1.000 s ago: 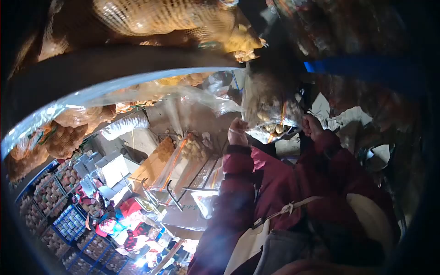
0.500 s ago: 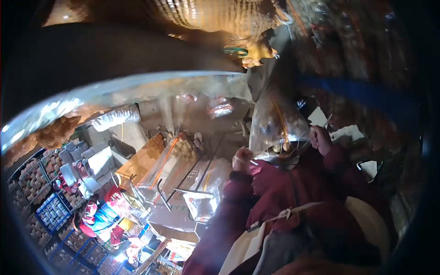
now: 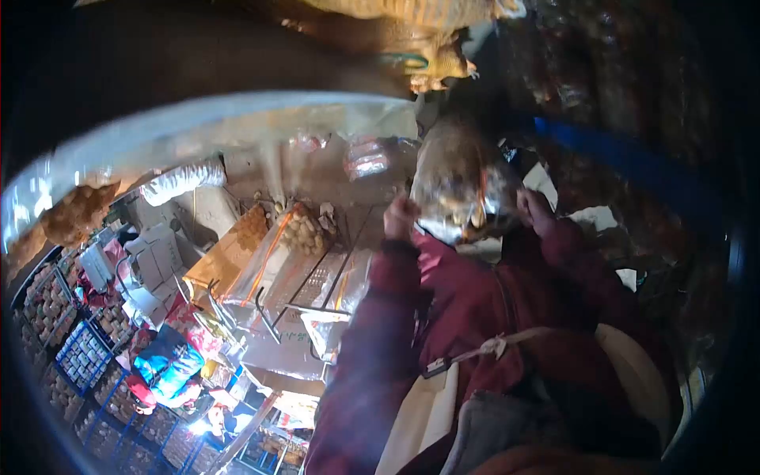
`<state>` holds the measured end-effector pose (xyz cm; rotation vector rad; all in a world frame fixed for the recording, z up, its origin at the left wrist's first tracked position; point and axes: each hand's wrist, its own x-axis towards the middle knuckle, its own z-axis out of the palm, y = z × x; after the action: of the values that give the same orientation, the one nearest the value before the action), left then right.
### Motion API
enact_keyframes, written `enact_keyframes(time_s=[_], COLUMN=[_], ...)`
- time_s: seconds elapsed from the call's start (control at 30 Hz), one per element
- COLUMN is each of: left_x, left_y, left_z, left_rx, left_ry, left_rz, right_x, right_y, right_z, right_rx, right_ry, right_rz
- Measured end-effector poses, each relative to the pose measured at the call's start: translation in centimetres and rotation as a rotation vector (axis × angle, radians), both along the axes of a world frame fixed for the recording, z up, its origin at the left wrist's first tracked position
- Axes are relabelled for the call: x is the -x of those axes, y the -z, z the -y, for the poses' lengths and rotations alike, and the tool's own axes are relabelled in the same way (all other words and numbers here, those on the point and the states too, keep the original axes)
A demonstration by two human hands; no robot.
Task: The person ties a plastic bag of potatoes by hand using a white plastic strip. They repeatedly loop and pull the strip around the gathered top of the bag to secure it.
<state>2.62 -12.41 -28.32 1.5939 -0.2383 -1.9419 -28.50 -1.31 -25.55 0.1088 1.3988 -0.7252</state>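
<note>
A clear plastic bag with an orange stripe stands in front of my torso, with pale tan, rounded lumps of produce inside. My left hand is closed at the near left edge of the bag. On the other side my right hand is closed at the bag's near right edge. Between the hands the bag's near edge is stretched wide. Blur and shade hide the exact grip of the fingers.
Left of me, another clear bag of rounded tan produce lies beside an orange-brown panel and metal bars. A person in blue and red is among crates at lower left. Net sacks are overhead; a blue bar crosses right.
Both hands have shifted slightly left and up in view, still at the bag's edge. The bag looks shorter and rounder. The surroundings have shifted left with the camera.
</note>
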Motion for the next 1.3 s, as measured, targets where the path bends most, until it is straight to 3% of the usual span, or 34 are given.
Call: enact_keyframes(time_s=[0.03,0.1,0.17,0.2,0.23,0.3,0.33,0.43,0.53,0.57,0.63,0.73,0.87,1.07,1.17,1.2,1.23,1.3], left_x=[-1.9,-0.1,2.0,1.4,1.8,2.1,1.7,2.5,4.3,3.9,0.6,-0.2,0.8,-1.1,-2.8,-1.5,-2.2,-3.7], left_y=[10.8,3.3,-6.2,-6.1,-5.4,-6.8,-5.5,4.1,2.1,0.9,2.2,2.9,-1.7,0.4,4.2,1.1,2.3,4.7], left_z=[-1.7,2.0,3.7,4.2,5.7,5.9,6.6,8.0,10.5,10.2,9.9,9.4,9.0,8.4,10.1,10.0,10.1,10.5], left_rx=[-0.057,0.650,0.130,0.720,0.748,0.217,0.160,0.022,0.067,0.086,0.052,0.283,0.120,0.151,0.179,0.144,0.146,0.713], left_ry=[-0.062,0.663,0.177,0.671,0.661,0.094,0.073,0.018,0.039,0.017,0.145,0.153,0.113,0.053,0.060,-0.067,-0.065,0.411], left_rz=[0.052,0.564,0.091,0.581,0.571,0.089,-0.034,0.082,0.101,0.136,0.043,0.030,0.243,0.069,0.103,0.120,0.121,0.380], right_x=[-0.8,0.2,1.0,0.6,1.2,1.3,1.1,0.4,-0.9,0.2,0.9,2.0,1.7,1.7,1.5,1.4,1.3,1.1], right_y=[1.1,1.5,-2.4,-4.3,-4.7,-5.5,-4.2,4.0,2.4,5.8,5.5,4.9,2.5,1.3,1.3,1.1,1.0,0.5], right_z=[0.3,2.7,0.7,1.4,2.8,2.4,2.2,2.1,5.1,3.7,3.4,4.0,4.5,5.8,6.4,6.5,6.6,6.7], right_rx=[-0.032,-0.077,0.275,0.282,0.306,-0.023,0.020,0.037,0.071,-0.015,-0.097,0.075,0.192,0.271,0.246,0.267,0.269,0.291], right_ry=[-0.003,0.039,0.105,0.116,0.118,0.138,0.096,0.102,-0.042,0.046,0.129,0.118,0.030,-0.036,-0.020,-0.014,-0.012,0.001], right_rz=[-0.074,-0.062,0.019,-0.036,-0.053,0.088,0.122,0.140,-0.002,0.089,-0.098,-0.002,0.056,0.066,0.015,0.011,0.012,0.018])
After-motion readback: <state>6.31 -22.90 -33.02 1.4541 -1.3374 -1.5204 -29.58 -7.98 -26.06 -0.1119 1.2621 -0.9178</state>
